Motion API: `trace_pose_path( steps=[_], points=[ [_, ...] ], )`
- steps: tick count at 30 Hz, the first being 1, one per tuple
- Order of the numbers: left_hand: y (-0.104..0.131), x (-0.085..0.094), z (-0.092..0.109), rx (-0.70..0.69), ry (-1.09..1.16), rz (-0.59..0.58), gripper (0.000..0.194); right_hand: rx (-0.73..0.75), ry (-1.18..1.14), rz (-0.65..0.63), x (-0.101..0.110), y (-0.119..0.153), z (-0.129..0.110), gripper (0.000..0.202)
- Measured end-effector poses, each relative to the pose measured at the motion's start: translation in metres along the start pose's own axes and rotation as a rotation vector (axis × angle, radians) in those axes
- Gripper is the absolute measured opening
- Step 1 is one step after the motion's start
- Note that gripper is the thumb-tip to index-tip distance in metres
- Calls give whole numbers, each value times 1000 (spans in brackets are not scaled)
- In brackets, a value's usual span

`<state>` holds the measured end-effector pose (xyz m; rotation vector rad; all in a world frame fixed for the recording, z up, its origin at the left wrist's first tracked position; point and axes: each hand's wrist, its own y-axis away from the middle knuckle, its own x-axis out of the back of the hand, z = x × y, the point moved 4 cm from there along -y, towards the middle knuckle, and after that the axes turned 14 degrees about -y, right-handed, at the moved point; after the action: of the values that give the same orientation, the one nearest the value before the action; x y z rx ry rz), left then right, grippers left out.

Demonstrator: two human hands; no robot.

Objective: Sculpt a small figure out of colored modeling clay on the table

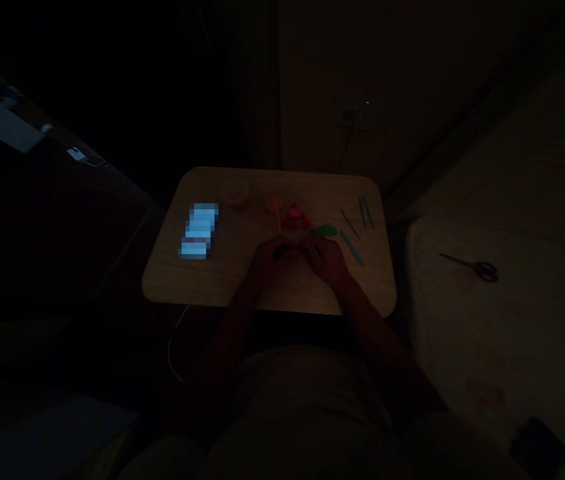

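Both hands meet over the middle of a small wooden table [227,287] in very dim light. My left hand [268,257] has its fingers bent inward, and the fingertips touch or nearly touch those of my right hand [323,257]. The right hand's fingers are curled too. Anything between them is too dark to make out. Just beyond the fingers lie a red lump [295,215], an orange scoop-like tool [275,203] and a green tool [325,230]. A light-blue plastic knife-like tool [352,247] rests right of my right hand.
A lit, pixelated screen [199,231] lies on the table's left side, with a clear round tub [237,193] behind it. Several thin blue-green sticks [365,212] lie at the right. Scissors [480,268] rest on a pale surface [462,333] beside the table.
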<state>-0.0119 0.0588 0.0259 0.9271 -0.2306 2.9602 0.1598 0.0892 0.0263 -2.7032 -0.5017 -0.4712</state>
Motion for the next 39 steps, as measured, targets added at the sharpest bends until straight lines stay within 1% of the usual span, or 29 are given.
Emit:
trace_pose_path(
  steps=[3,6,11,17,31,39],
  points=[
    [0,0,-1,-9,-7,-3,22,-5,-11,-14,-1,0,1,29],
    [0,0,-1,-16,-12,10,23,-17,-3,-10,-1,-1,2,25],
    [0,0,-1,-17,-11,-2,22,-29,3,-5,-1,-1,3,23],
    [0,0,-2,-11,-7,9,21,-9,-18,16,0,0,0,23],
    [1,0,0,-19,-21,8,21,-1,9,5,0,-1,-1,25],
    [1,2,2,-17,-33,11,20,-10,17,-7,0,-1,1,22]
  ],
)
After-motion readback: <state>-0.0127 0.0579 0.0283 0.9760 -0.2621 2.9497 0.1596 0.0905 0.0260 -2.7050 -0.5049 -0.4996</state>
